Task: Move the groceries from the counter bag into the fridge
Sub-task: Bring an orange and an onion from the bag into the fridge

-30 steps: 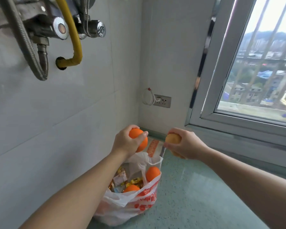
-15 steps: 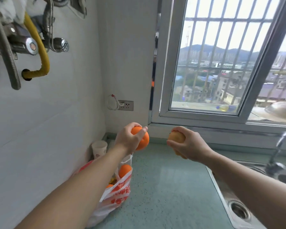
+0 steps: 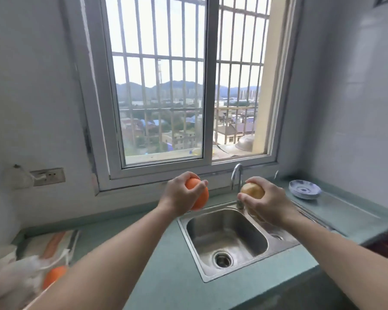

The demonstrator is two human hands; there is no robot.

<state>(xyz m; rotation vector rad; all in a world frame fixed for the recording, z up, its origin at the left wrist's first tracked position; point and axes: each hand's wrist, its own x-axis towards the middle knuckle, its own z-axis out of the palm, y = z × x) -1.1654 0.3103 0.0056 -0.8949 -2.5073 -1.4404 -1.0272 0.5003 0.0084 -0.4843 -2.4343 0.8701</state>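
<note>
Here I have my left hand [image 3: 179,198] curled round a firm, smooth orange [image 3: 198,193] and my right hand [image 3: 268,201] round a yellowish fruit [image 3: 253,190], both cupped around the middle above the sink [image 3: 226,240]; light, rigid, roll-prone things, I judge.

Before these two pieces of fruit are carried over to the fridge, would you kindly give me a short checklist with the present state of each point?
1. Left hand has a firm hold on the orange: ok, fingers and thumb curl round it.
2. Right hand has a firm hold on the yellowish fruit: ok, fingers wrap it.
3. Both fruits are clear of the tap and the sink: ok, held above them, touching neither.
4. Bag left stable on the counter: cannot tell, it is blurred at the frame's edge.
5. Fridge open and reachable: cannot tell, it is not in view.
6. Groceries remaining: not ok, another orange sits in the bag.
</note>
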